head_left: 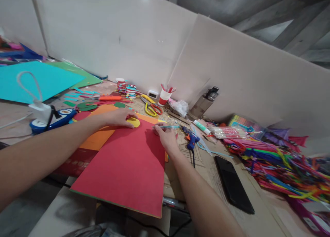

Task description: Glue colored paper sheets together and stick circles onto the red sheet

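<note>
A large red sheet [134, 161] lies on the table in front of me, its near edge sticking out past the table edge. At its far left, my left hand [123, 117] has thumb and fingers curled about a small rounded yellow paper piece [134, 122], holding it against the sheet. My right hand [165, 135] grips a slim pale-blue pen [168, 126] near the sheet's far right corner. The pen's tip points left, toward the yellow piece, and is apart from it. Orange sheets [96, 139] lie partly under the red one.
Right of my right hand lie a blue glue gun [191, 140], a glue stick [201, 126] and a black phone [233, 183]. Scissors [152, 107] and a paper cup [164, 97] stand farther back. Pipe cleaners [281, 161] pile up at right; a power strip [54, 120] sits left.
</note>
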`<state>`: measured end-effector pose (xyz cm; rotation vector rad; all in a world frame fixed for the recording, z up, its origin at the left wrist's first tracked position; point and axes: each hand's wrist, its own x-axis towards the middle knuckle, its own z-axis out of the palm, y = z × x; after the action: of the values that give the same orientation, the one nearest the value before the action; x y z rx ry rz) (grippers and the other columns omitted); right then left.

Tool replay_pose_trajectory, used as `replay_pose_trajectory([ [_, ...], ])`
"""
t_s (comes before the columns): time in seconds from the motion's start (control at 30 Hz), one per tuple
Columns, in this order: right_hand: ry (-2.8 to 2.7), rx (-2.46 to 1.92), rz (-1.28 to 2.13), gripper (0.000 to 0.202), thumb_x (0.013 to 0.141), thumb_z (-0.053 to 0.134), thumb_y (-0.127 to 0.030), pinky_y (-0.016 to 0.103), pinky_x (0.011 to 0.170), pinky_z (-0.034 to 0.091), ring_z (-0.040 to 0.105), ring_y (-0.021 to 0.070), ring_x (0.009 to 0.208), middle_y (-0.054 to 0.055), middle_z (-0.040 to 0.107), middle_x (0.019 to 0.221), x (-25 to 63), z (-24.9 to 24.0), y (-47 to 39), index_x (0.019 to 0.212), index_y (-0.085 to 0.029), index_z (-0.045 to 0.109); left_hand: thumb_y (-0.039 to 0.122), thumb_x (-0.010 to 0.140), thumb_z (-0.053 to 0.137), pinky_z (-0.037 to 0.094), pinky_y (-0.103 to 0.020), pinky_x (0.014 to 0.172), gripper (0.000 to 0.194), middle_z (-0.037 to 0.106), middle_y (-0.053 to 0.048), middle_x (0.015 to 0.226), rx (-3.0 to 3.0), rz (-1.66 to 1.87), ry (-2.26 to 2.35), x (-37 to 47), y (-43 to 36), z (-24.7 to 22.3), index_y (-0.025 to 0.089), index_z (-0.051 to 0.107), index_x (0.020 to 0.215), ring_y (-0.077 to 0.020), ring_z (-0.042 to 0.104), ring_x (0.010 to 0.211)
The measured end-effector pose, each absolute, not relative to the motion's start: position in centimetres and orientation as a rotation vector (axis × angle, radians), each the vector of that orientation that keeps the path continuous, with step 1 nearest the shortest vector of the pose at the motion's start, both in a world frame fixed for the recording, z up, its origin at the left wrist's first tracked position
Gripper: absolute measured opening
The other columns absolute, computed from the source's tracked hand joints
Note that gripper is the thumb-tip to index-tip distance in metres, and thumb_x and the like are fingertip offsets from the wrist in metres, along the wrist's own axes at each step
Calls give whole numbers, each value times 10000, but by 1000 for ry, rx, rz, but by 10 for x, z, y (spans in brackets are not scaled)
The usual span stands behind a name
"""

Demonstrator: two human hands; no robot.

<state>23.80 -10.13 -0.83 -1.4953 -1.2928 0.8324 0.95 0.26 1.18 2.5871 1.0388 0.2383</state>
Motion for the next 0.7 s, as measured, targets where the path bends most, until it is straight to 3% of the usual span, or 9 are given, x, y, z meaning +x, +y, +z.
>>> replay_pose_trajectory([
  [0.4,-1039,-1351,908,111,775,593,-325,374,761,563,687,195,720,51,707,758,249,-4,-100,807,-219,586,506,735,652,446,-306,908,534,679,-69,1169,2561,411,864,61,-13,12,199,667,1171,-240,606,1057],
  [0.53,-1008,-1366,908,143,767,600,-344,357,757,562,694,194,761,46,707,781,252,-4,-100,826,-215,588,493,847,521,456,-281,892,450,694,-54,1158,2431,577,990,49,-3,10,193,677,1145,-203,621,1033],
  [0.7,-1101,-1386,867,137,754,593,-350,359,761,551,675,182,716,13,672,700,252,-7,-100,791,-218,596,439,832,571,453,-272,917,344,707,-35,1111,2487,559,864,33,-8,6,208,707,1047,-182,621,1023],
])
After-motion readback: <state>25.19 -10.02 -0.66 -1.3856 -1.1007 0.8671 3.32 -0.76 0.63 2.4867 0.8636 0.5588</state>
